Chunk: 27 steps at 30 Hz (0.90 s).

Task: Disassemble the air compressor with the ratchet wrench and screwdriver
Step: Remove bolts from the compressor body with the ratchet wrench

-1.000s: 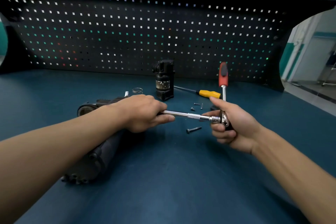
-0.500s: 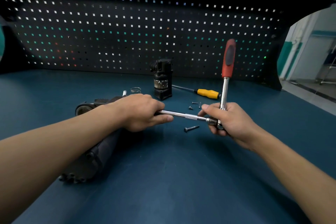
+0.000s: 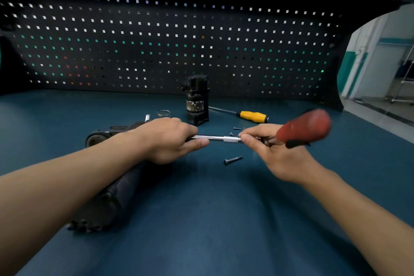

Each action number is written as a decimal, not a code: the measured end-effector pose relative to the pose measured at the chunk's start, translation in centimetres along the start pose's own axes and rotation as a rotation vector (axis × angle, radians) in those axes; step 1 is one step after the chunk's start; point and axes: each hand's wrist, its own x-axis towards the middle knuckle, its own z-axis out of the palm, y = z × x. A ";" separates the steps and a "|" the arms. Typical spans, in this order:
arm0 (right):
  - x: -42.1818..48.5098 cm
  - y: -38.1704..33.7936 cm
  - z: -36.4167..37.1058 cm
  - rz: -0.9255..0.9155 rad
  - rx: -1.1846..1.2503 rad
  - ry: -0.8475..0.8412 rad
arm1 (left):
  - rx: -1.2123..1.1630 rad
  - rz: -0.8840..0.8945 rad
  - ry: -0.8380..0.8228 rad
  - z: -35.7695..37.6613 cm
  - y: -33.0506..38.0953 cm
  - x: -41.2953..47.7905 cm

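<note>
The blue tabletop (image 3: 201, 219) runs back to a black pegboard (image 3: 156, 47). The black air compressor (image 3: 112, 197) lies on its side under the left forearm. The left hand (image 3: 167, 139) has its fingers wrapped around the chrome extension bar (image 3: 220, 138) at the compressor. The right hand (image 3: 273, 154) has its fingers clenched on the head of the ratchet wrench (image 3: 307, 126), whose red handle is blurred. Behind stand a detached black housing (image 3: 197, 101) and a yellow-handled screwdriver (image 3: 252, 116). A loose bolt (image 3: 233, 160) lies between the hands.
</note>
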 end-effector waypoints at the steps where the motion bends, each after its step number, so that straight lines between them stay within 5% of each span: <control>1: 0.0 -0.2 -0.1 -0.030 -0.031 0.013 | 0.000 0.002 0.002 0.0 0.0 0.0; 4: 0.1 -0.6 0.2 -0.203 -0.055 0.109 | -0.014 0.004 0.011 0.0 0.0 0.0; 8: 0.3 -0.7 0.6 -0.185 -0.021 0.122 | -0.020 0.003 0.006 0.0 0.0 0.1; 27: 0.7 -2.4 -0.3 0.835 0.678 -0.201 | 0.072 0.056 -0.047 -0.3 0.3 -0.2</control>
